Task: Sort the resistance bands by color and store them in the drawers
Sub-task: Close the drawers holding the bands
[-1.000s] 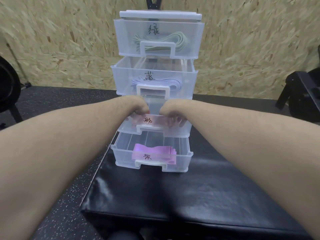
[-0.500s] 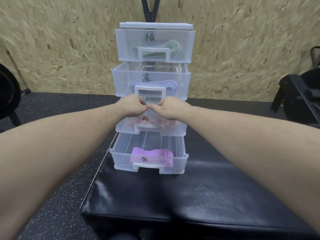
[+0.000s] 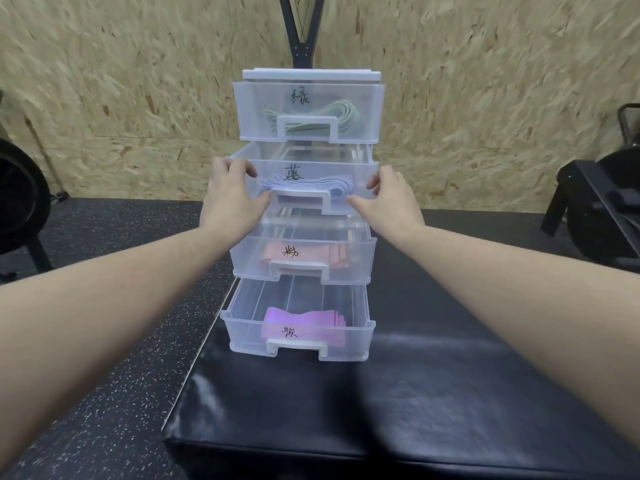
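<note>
Item: clear 4-drawer unit [image 3: 311,75], stands on black padded bench [image 3: 381,403]; all places below given rel. to this unit. Top drawer [image 3: 360,109]: pushed in, green bands [image 3: 341,114] inside. 2nd drawer [image 3: 360,174]: pulled partway out, pale blue bands [image 3: 311,184] inside, behind handle. 3rd drawer [image 3: 356,258]: partway out, pink bands [image 3: 332,252] inside. Bottom drawer [image 3: 239,336]: furthest out, purple bands [image 3: 304,323] lying toward its front. Each front carries a handwritten label. Left hand [image 3: 230,195]: at 2nd drawer's left front corner, fingers over the top rim, thumb against the front by the handle; holds the corner. Right hand [image 3: 391,195]: at the same drawer's right front corner, fingers relaxed, fingertips touching the front face; no clear grip seen, reads as pressing. No loose bands seen outside the unit, so sorting looks done; prob. step in hand = closing the 2nd drawer. Risks: (1) uneven push, one side ahead of other, could skew drawer so it binds in its runners; (2) unit looks light and three drawers hang out front, so a hard shove may slide it back on the slick bench or rock it; (3) blue bands riding high could catch under the top drawer; (4) 3rd and bottom drawers may be left open. Behind unit: chipboard wall [image 3: 104,81]; dark gym gear to either side.
</note>
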